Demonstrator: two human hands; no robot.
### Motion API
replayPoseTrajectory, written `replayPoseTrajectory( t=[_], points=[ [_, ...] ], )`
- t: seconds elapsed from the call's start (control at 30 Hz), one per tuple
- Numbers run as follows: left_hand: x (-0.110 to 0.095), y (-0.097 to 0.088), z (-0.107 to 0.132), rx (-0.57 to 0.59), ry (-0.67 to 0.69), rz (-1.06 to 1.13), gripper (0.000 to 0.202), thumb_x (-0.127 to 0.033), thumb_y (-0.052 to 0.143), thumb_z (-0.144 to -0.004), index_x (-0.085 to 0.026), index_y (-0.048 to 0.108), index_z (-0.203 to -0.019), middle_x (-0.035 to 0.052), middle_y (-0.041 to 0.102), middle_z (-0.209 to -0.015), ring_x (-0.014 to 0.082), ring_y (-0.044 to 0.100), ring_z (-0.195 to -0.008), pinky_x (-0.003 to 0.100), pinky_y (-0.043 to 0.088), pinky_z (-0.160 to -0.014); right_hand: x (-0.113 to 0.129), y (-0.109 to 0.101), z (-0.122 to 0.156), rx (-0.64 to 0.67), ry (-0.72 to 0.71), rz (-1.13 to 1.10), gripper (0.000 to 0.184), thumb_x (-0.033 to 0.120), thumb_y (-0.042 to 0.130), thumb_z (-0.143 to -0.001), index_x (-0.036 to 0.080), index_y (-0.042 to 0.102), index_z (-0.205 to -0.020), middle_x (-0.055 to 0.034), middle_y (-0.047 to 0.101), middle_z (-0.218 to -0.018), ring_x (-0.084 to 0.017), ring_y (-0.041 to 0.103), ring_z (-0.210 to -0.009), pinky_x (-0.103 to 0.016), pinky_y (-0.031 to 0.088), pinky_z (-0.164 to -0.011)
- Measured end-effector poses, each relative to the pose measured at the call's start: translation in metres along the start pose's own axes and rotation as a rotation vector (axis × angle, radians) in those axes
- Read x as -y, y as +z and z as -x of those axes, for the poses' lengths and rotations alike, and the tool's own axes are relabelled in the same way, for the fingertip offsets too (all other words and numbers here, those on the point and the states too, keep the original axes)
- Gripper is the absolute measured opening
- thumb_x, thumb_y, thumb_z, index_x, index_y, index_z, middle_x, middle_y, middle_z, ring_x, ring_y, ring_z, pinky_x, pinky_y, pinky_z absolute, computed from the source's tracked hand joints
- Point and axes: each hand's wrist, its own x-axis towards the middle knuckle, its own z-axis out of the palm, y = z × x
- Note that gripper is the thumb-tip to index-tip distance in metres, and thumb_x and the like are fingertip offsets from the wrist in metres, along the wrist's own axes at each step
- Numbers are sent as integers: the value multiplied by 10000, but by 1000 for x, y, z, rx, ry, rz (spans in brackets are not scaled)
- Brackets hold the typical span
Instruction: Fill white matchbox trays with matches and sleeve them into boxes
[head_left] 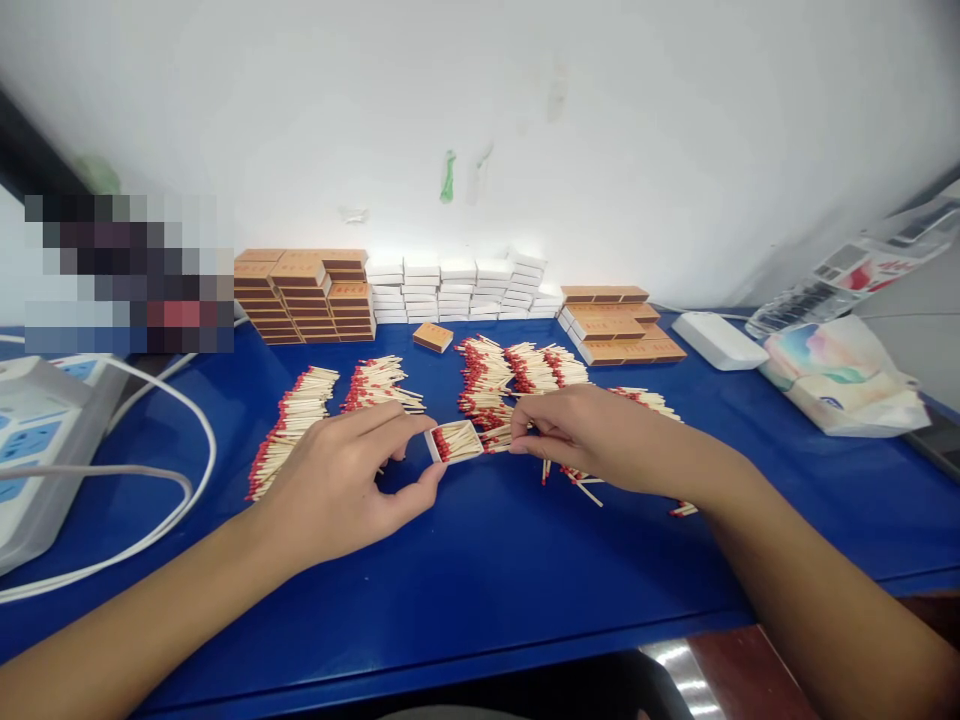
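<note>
White matchbox tray [463, 458] is mid-frame above the front part of the blue desk [450, 580] — can't tell if its base touches. Matches [456, 441] lie inside it, red heads mostly left.

Left hand [341, 480]: grip closed on the tray's left end, thumb near side, fingers far side. Right hand [592, 425]: grip pinched on a small match bunch [496, 440] just at the tray's right end, heads toward the tray.

Around: loose match piles [484, 375] left, behind and right. One orange box [433, 337] sits alone behind. Along the wall — white box stacks [455, 285] between brown box stacks [307, 300]. Power strip [30, 440] far left, tissue pack [847, 385] far right.
</note>
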Motion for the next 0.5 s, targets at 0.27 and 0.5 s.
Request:
replayPoseTrajectory(
  t=[0.27, 0.5],
  points=[
    [1, 0, 0, 20, 3, 22, 221, -226, 744, -943, -181, 746, -1160, -4, 689, -853, 128, 636, -693, 284, 511, -655, 6, -1, 1, -118, 0, 22, 259, 434, 575, -1112, 232, 685, -994, 13, 696, -797, -154, 592, -690, -285, 359, -637],
    [-3, 4, 1, 16, 64, 77, 226, -231, 767, -943, -172, 751, -1160, 15, 689, -832, 168, 628, -756, 320, 527, -700, 17, 7, -5, -207, -83, -37, 201, 362, 619, -1106, 211, 682, -989, 35, 653, -742, -131, 560, -653, -269, 359, -642]
  ],
)
